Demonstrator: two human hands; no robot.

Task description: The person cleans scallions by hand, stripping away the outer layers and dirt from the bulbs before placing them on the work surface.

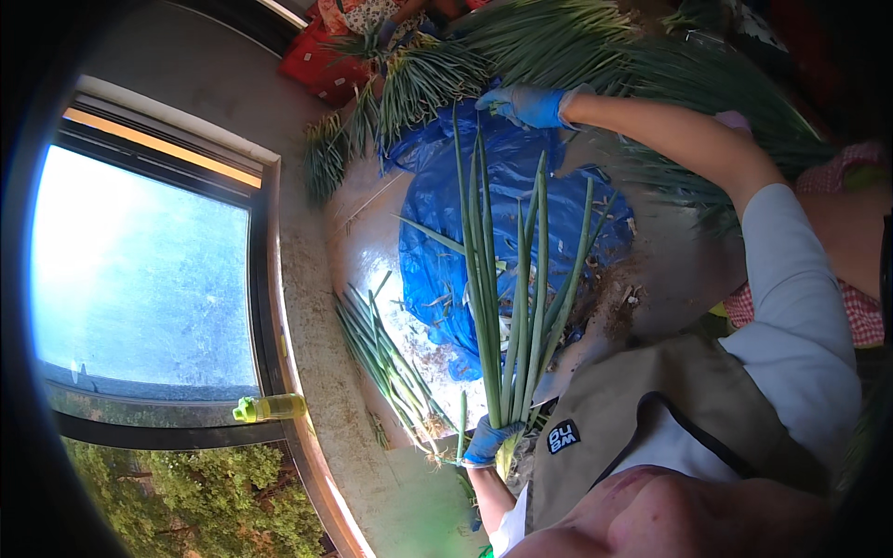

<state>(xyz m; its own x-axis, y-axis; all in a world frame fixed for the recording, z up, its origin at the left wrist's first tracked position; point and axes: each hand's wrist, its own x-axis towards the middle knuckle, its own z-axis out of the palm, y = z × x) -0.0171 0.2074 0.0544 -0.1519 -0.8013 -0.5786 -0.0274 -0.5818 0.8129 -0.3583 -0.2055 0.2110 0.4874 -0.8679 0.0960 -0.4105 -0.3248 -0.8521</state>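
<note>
My left hand [492, 441], in a blue glove, grips a bunch of long green onions [520, 335] near its pale root end. The leaves fan upward in the view, over a blue plastic sheet or bag [432, 202]. My right hand [528, 106], also blue-gloved, is stretched out above the far edge of the blue plastic. Its fingers are partly curled, and a small green bit shows at the fingertips; whether they hold it is unclear. Left of the bunch, more green onions [391, 363] lie on the work surface, roots close to my left hand.
Large heaps of green onions [544, 42] and tied-looking bundles [432, 77] lie at the far side. Another person's gloved hand [386, 33] is near a red crate [324, 63]. A green bottle [271, 408] stands on the window ledge. Peelings and dirt [621, 300] litter the surface.
</note>
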